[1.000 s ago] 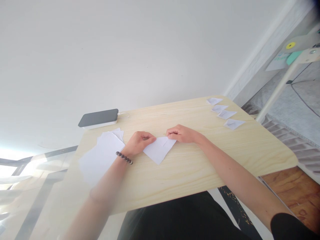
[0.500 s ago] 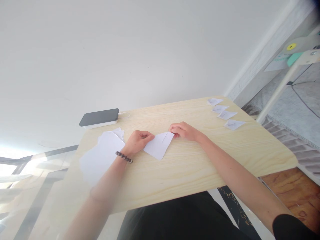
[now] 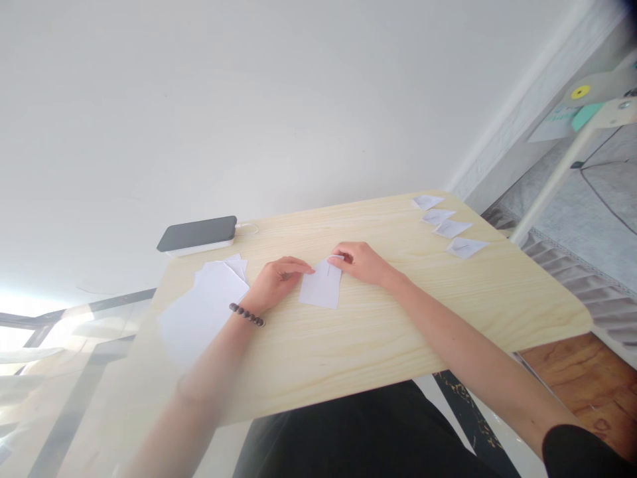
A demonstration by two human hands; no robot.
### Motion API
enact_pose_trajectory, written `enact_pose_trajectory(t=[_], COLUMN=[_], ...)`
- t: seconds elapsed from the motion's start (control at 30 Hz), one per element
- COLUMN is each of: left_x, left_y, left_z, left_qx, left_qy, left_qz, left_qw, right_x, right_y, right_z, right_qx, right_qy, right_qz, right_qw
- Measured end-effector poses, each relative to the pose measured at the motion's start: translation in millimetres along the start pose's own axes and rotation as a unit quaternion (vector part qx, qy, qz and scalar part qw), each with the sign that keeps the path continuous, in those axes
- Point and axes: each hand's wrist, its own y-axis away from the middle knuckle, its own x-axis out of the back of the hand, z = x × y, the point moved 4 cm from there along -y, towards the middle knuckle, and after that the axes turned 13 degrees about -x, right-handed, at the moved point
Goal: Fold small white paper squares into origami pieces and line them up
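A small white sheet of paper (image 3: 319, 291) with a short crease or slit near its top lies on the table between my hands. My left hand (image 3: 279, 280), with a dark bead bracelet on the wrist, pinches the paper's upper left edge. At the upper right corner my right hand (image 3: 359, 261) grips the same sheet between thumb and fingers. Left of my left hand lies a pile of white paper sheets (image 3: 206, 302), partly covered by my forearm.
Several folded paper pieces (image 3: 466, 247) stand in a row at the table's far right. A dark-topped white device (image 3: 199, 234) with a cable sits at the back left. The pale wood table (image 3: 398, 345) meets a wall behind. A white metal arm (image 3: 557, 176) rises at right.
The paper has been turned so its lower edge now faces me. My right hand has shifted slightly left, its thumb now over the paper's corner; my left fingers have straightened along the edge.
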Motion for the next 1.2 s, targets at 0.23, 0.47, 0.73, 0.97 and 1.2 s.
enact_pose_trajectory(t=[0.23, 0.47, 0.73, 0.97, 1.2], left_x=[-2, -1, -2, -3, -9], left_y=[0, 3, 2, 2, -3], left_z=[2, -1, -2, 0, 9], left_qx=[-0.079, -0.036, -0.068, -0.097, -0.113], left_qy=[-0.174, -0.238, -0.209, -0.244, -0.361], left_qz=[-0.046, -0.045, -0.064, -0.038, -0.009], left_qw=[0.981, 0.97, 0.973, 0.964, 0.925], right_x=[2, -9, -17, -16, -5], right_y=[-2, 7, 4, 3, 4], right_z=[5, -18, -17, -19, -15], right_qx=[0.017, 0.13, 0.163, 0.159, 0.118], right_qy=[0.051, 0.092, 0.085, 0.074, 0.013], right_qz=[0.104, 0.027, 0.011, 0.045, 0.04], right_qw=[0.993, 0.987, 0.983, 0.984, 0.992])
